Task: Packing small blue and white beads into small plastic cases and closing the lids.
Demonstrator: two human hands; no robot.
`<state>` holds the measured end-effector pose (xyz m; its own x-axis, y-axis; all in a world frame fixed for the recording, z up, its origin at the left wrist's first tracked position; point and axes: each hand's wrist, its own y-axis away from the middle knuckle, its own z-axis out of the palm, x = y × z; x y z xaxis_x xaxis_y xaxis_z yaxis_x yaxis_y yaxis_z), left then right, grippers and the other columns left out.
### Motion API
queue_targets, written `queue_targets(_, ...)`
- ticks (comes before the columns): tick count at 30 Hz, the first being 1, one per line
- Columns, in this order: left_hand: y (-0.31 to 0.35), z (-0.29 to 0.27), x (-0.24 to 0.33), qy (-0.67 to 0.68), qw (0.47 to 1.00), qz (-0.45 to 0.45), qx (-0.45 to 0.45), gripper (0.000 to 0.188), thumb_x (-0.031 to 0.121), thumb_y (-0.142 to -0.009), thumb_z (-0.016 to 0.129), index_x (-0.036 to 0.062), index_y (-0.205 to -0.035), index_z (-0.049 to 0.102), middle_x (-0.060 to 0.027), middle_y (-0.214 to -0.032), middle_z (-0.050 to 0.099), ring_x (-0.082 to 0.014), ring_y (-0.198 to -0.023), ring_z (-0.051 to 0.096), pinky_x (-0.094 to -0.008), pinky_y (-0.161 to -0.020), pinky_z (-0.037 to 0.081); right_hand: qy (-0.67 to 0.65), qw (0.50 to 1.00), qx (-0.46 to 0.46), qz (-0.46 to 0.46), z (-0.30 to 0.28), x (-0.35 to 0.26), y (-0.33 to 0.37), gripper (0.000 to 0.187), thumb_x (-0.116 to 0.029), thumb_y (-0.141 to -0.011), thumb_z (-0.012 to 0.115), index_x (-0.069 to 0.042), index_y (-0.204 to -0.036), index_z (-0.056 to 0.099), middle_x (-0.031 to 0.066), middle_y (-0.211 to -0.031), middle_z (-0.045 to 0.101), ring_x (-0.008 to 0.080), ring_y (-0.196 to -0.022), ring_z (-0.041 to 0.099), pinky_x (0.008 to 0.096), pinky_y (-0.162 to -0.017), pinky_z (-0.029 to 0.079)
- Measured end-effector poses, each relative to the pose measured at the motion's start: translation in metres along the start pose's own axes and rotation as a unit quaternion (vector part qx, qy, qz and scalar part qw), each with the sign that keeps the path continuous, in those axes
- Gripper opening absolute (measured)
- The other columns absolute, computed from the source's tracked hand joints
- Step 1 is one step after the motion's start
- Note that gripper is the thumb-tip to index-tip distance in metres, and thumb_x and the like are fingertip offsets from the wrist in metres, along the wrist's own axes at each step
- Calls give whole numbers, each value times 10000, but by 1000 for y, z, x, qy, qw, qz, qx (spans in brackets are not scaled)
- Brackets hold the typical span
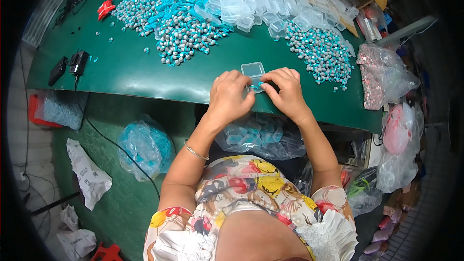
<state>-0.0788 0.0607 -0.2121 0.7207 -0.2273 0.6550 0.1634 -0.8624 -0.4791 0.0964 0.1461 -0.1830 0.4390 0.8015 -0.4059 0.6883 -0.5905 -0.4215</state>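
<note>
Green table [140, 75], case [253, 70] between grips [229, 95] [286, 92]

Fairly bright light, soft glare on the green table [135, 73], fisheye bending its edges, black vignette around it

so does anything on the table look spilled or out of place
Slightly: a few small pieces lie on the green table, apart from the left heap, as if strayed. A red item beside that heap stands out by its colour.
</note>
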Motion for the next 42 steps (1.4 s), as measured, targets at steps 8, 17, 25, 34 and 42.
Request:
queue_targets(8,3,-2,-1,-3,999,26,-24,247,143,-718,731,67,-947,679,-90,-885,612,-310,-854,590,-418,-766,477,65,997,25,-29,0,-5,1,111,-87,-791,710,-133,-890,694,6,-917,641,217,-934,589,434,-907,347)
queue_targets(17,3,-4,-3,0,999,39,-23,274,146,-713,749,59,-964,679,-86,-900,614,-306,-856,590,-419,-767,473,55,994,-10,-99,-2,-8,7,184,-45,-716,687,-129,-879,703,15,-956,610,248,-976,560,459,-945,347)
queue_targets(25,4,-2,-4,-8,999,35,-20,276,149,-712,755,62,-963,679,-82,-910,620,-302,-859,592,-415,-761,471,68,989,-46,-121,-3,-3,-2,205,-52,-703,686,-140,-887,695,21,-987,594,251,-1012,544,497,-999,316)
queue_targets(34,3,-2,-3,-3,999,41,-17,273,142,-716,761,60,-962,675,-79,-906,619,-299,-863,595,-414,-761,467,28,987,-75,-143,-5,4,-11,148,-101,-738,731,-160,-870,698,17,-999,598,247,-1047,550,537,-1015,308)
queue_targets(42,3,-3,-3,0,999,40,-17,282,143,-717,768,70,-972,674,-77,-911,617,-300,-877,593,-416,-762,462,45,975,-153,-156,-14,2,-22,166,-81,-740,768,-102,-843,640,34,-1040,588,252,-1092,548,574,-1047,297)
